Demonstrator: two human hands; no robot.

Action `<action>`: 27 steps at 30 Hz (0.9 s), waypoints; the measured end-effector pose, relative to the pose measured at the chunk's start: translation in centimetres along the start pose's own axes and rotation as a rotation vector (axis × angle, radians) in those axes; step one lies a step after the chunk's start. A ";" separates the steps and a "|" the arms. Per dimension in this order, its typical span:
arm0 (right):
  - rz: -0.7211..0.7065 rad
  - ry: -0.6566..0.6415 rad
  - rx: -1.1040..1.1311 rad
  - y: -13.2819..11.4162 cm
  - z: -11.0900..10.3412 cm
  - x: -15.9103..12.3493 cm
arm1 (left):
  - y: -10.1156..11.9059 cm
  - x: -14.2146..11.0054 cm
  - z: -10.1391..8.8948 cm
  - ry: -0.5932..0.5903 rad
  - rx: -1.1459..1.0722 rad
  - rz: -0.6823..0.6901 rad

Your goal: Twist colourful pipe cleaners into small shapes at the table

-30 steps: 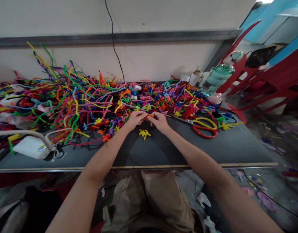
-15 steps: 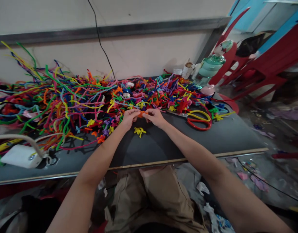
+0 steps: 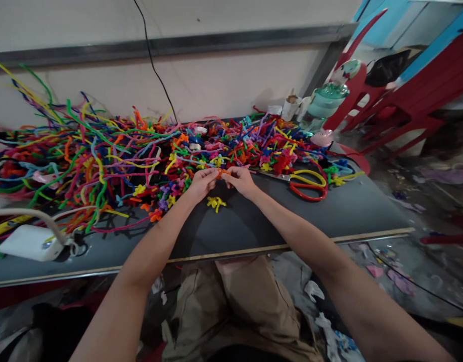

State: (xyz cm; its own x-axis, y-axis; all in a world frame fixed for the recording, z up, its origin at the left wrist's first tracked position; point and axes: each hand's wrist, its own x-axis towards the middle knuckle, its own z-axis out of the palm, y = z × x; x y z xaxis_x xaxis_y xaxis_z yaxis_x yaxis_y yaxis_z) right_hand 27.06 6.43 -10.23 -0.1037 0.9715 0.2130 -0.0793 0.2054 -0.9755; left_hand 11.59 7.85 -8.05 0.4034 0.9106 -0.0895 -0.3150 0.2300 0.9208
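Observation:
Between my fingertips is a small orange pipe cleaner, bent into a compact shape; its details are mostly covered. My left hand pinches it from the left, and my right hand pinches it from the right. Just below the hands, a yellow pipe-cleaner flower lies on the dark tabletop. Scissors with yellow and red handles rest to the right of my right hand, blades pointing toward it.
A tangled heap of colourful pipe cleaners spreads along the table's back and left. A white power bank or adapter with a cable sits front left. At the back right stand a paper cup and a green-lidded bottle. Red chairs are beyond.
Both hands keep pinching the orange pipe cleaner, with slight finger movement around it. The whole view has shifted a little; the yellow flower and scissors stay in place on the table.

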 end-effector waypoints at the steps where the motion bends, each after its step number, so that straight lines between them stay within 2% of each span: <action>1: 0.008 -0.005 0.015 0.0 0.0 0.0 | 0.0 0.0 0.0 -0.014 -0.005 -0.003; 9: 0.065 -0.057 0.083 -0.6 -0.2 0.1 | 0.0 0.1 0.0 -0.155 -0.086 -0.049; 13: -0.021 0.005 -0.017 -0.5 -0.2 -0.3 | 0.2 0.0 0.0 -0.070 -0.008 -0.086; 16: -0.155 0.117 -0.215 -0.5 -0.2 -0.7 | 0.5 -0.1 -0.2 0.056 0.240 0.051; 19: -0.248 0.154 -0.386 -0.8 -0.3 -0.9 | 0.6 0.0 -0.4 0.137 0.509 0.221; 22: -0.318 0.160 -0.421 -1.0 -0.4 -0.8 | 0.5 0.1 -0.5 0.168 0.586 0.313; 24: -0.312 0.175 -0.377 -0.9 -0.5 -0.6 | 0.4 0.1 -0.5 0.170 0.584 0.357; 27: -0.170 0.128 -0.208 -0.4 -0.6 -0.2 | 0.4 -0.1 -0.7 0.158 0.715 0.484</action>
State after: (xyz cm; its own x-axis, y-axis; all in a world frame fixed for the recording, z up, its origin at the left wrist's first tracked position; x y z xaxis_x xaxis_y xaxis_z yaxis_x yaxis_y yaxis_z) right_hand 27.71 6.22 -9.88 0.0208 0.9255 0.3782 0.1213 0.3731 -0.9198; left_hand 10.79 8.11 -7.98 0.2245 0.9016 0.3698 0.2148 -0.4159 0.8837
